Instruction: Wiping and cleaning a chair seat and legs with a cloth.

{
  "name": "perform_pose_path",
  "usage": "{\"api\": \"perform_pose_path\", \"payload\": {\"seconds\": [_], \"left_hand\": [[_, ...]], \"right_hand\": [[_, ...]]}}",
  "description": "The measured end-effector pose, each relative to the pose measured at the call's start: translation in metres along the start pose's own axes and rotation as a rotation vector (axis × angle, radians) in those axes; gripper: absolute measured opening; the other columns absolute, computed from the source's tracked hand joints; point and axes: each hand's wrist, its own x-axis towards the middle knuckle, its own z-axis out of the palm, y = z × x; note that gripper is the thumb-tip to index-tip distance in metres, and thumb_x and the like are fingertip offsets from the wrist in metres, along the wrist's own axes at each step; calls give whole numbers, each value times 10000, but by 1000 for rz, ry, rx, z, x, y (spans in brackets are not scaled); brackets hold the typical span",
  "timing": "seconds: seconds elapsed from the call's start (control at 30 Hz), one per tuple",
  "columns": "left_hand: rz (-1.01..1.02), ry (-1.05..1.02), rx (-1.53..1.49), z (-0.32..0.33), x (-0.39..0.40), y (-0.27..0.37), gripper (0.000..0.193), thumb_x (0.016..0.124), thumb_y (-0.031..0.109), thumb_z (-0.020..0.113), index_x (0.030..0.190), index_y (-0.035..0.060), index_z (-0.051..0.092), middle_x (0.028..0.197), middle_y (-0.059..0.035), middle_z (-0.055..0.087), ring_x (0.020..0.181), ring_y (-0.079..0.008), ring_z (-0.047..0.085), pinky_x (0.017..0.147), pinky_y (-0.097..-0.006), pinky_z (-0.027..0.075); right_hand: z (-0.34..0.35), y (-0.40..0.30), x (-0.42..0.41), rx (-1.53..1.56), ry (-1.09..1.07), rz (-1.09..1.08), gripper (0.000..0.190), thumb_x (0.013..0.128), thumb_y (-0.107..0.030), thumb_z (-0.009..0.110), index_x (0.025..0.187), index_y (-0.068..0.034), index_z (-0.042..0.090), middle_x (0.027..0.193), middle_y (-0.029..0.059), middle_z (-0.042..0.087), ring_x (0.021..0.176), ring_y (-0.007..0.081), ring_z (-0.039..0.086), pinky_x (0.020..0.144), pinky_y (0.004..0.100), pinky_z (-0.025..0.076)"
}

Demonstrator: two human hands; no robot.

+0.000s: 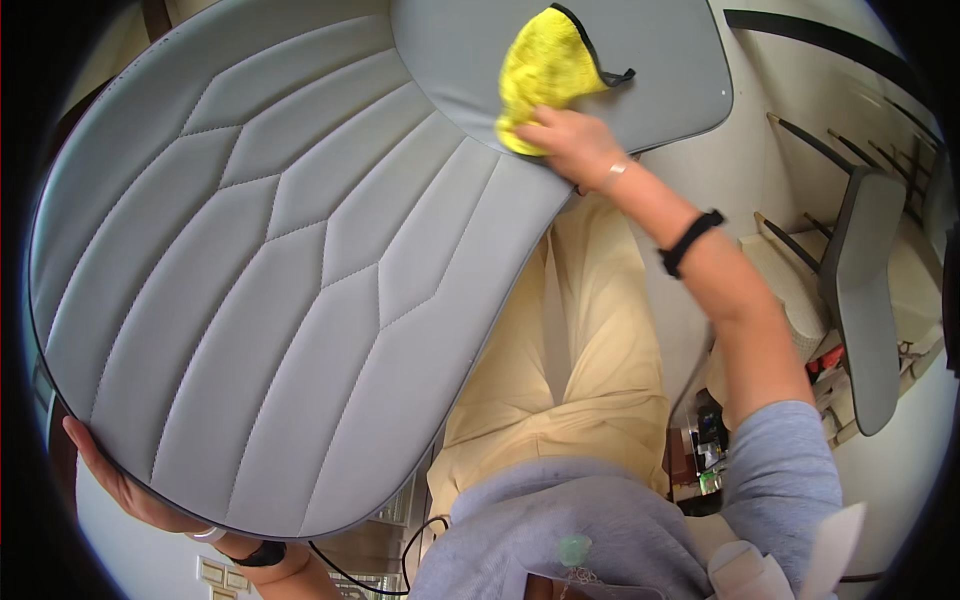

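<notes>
A grey upholstered chair with a stitched backrest point(300, 247) and a smooth seat point(652, 97) spans the upper left and middle of the view. My right hand point(566, 142) grips a yellow cleaning cloth point(544, 64) with black edging, which lies against the seat near its join with the backrest. The hand is slightly blurred. At the lower left, my left hand point(135, 499) holds the outer rim of the backrest, its fingers partly hidden behind it.
Another grey chair point(866, 277) with dark legs lies on its side at the right. Beside it is a pale cushioned piece point(780, 292). Assorted small items point(709, 442) sit on a shelf at the lower right. A black cable point(405, 562) hangs at the bottom.
</notes>
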Motion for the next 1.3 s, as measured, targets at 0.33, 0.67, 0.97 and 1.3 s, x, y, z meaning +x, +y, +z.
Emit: {"api": "perform_pose_path", "payload": {"seconds": [0.33, 0.67, 0.97, 1.3], "left_hand": [[-43, 53, -146, 13, 1, -2, 400, 958, 101, 351, 1354, 67, 398, 1317, -117, 464, 1110, -218, 542, 929, -345, 483], [206, -82, 177, 3, 9, -16, 426, 956, 98, 375, 1376, 34, 350, 1373, -131, 400, 1220, -236, 450, 1028, -343, 388], [249, -42, 260, -1, 11, -16, 426, 929, 81, 392, 1349, 11, 384, 1351, -162, 428, 1187, -275, 487, 998, -363, 430], [242, -56, 284, -17, 21, -24, 415, 945, 119, 367, 1353, 48, 396, 1349, -135, 439, 1185, -266, 488, 988, -369, 435]], "right_hand": [[-59, 47, -74, -335, 364, 370, 330, 628, -203, 723, 918, -106, 602, 839, 46, 592, 817, 256, 544, 685, 388, 399], [-29, 85, -72, -471, 388, 184, 212, 687, -197, 670, 886, -148, 615, 674, 48, 539, 639, 238, 533, 591, 377, 413], [-99, 123, -79, 77, 804, 791, 334, 727, -353, 690, 970, -125, 664, 787, 122, 641, 726, 327, 588, 695, 417, 469], [-62, 128, -63, -574, 659, 547, 443, 718, -241, 689, 1150, -224, 588, 874, 84, 544, 796, 267, 553, 668, 356, 483]]}}
